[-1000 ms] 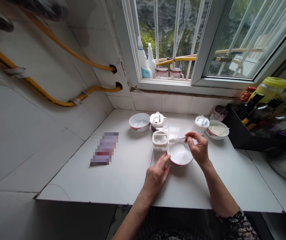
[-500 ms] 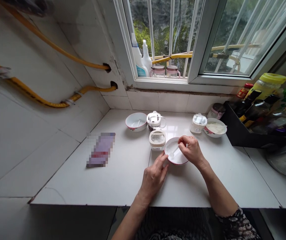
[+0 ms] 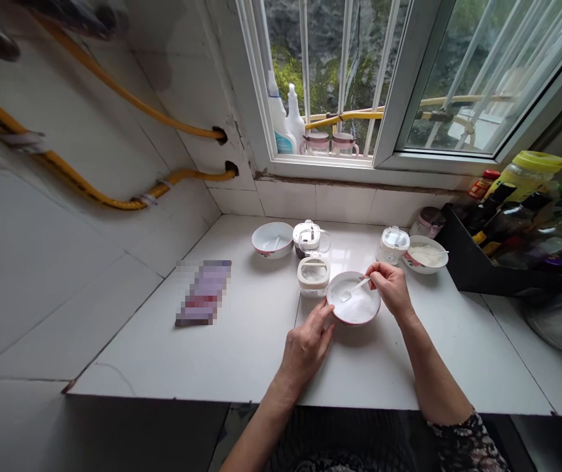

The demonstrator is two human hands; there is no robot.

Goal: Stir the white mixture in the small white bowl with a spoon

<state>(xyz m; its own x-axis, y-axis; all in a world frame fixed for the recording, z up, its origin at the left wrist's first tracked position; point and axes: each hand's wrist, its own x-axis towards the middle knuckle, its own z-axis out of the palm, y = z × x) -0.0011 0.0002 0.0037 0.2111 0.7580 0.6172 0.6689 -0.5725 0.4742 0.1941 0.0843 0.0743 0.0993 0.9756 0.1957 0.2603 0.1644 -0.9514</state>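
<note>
A white bowl with a reddish rim (image 3: 359,322) stands on the counter, with white fine-grained stuff in it. My left hand (image 3: 305,344) grips the bowl's left edge, fingers at the rim and thumb lower on the side. Pinched in my right hand (image 3: 390,286) is the handle of a small white spoon (image 3: 355,289), its tip down in the bowl. Touching or nearly touching the bowl at upper left is a clear jar with a cream lid (image 3: 313,278). Behind that jar stands another lidded jar (image 3: 306,237), its contents dark.
A second bowl (image 3: 272,241) with a spoon stands at the back left. Right of centre are a clear jar (image 3: 393,245) and a bowl of pale food (image 3: 425,257). A black box of bottles (image 3: 477,269) fills the right side. A blurred purple item (image 3: 206,293) lies left.
My right hand has shifted right and drawn back from over the bowl, uncovering the spoon's handle and more of the white contents. My left hand stays at the rim.
</note>
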